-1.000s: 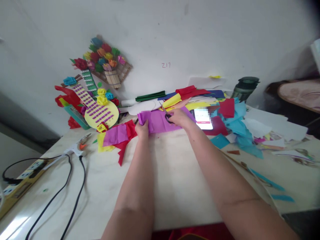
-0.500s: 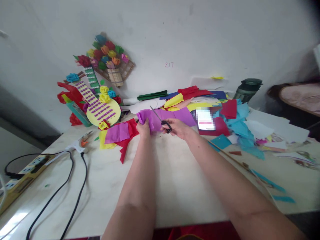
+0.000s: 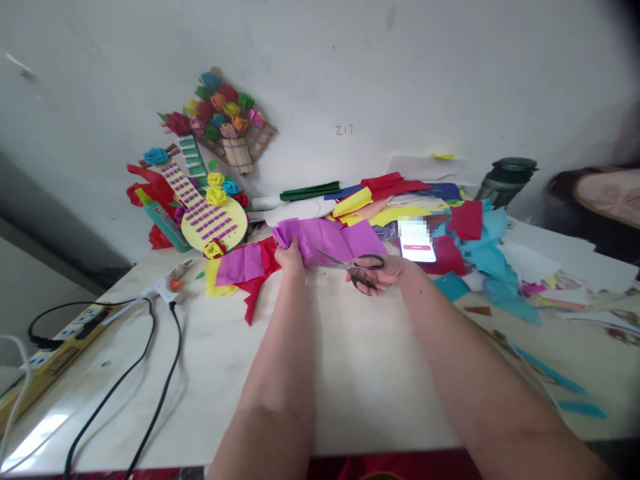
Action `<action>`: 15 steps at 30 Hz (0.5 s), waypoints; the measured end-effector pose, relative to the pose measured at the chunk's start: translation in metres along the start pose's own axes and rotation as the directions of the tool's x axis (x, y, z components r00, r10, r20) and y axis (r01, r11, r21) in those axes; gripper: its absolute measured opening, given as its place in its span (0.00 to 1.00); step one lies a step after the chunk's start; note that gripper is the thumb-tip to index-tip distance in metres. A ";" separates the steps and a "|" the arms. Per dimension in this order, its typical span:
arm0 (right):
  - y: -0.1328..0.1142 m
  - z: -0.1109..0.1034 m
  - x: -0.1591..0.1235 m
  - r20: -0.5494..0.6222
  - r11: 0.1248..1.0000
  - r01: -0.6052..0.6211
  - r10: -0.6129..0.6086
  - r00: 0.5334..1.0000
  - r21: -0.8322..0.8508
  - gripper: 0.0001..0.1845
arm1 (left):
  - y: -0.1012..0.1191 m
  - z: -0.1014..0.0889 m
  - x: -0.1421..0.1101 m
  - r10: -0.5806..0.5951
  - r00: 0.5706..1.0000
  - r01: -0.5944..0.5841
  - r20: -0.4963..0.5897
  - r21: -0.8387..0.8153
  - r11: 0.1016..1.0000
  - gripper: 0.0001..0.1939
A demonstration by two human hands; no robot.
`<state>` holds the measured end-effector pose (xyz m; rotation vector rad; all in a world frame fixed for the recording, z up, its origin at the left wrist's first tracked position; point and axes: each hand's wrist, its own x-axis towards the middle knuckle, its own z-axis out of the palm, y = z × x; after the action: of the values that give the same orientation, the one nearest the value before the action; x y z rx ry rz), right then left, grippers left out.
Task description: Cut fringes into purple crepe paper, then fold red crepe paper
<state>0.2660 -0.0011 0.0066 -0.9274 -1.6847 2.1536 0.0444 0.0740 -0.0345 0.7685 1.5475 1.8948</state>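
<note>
A long strip of purple crepe paper [image 3: 327, 240] lies across the back of the table. My left hand [image 3: 290, 256] pinches its left end, where the paper bunches up. In my right hand [image 3: 383, 272] is a pair of scissors [image 3: 357, 267] with black handles, the fingers in the loops. Its blades point left at the lower edge of the purple paper and look slightly parted. Left of my left hand, a smaller purple piece [image 3: 241, 265] rests on red paper [image 3: 255, 293] and yellow paper [image 3: 215, 279].
Left stand a paper-flower guitar [image 3: 215, 227], a green glue bottle [image 3: 167, 227], a glue gun [image 3: 163, 288] and a power strip [image 3: 65, 340] with cords. A lit phone [image 3: 417, 241], blue paper scraps [image 3: 493, 260] and a dark bottle [image 3: 507, 180] are right.
My right hand has moved right and slightly toward me with the scissors, whose blades have swung down to point left and whose handles have spread. My left hand keeps its hold on the purple paper.
</note>
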 end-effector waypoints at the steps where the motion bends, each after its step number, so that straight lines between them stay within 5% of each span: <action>1: -0.001 0.003 0.002 -0.022 1.000 -0.013 0.013 1.000 -0.007 0.23 | -0.001 0.000 0.001 -0.001 1.000 0.001 -0.002 0.006 1.000 0.16; 15: 0.004 0.031 0.039 -0.235 0.982 0.184 -0.188 0.954 -0.039 0.25 | -0.006 0.005 0.000 -0.012 0.997 0.009 -0.076 -0.038 0.999 0.15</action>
<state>0.2180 -0.0051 -0.0061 -0.9474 -1.6055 1.8302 0.0484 0.0782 -0.0392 0.6769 1.5539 1.9608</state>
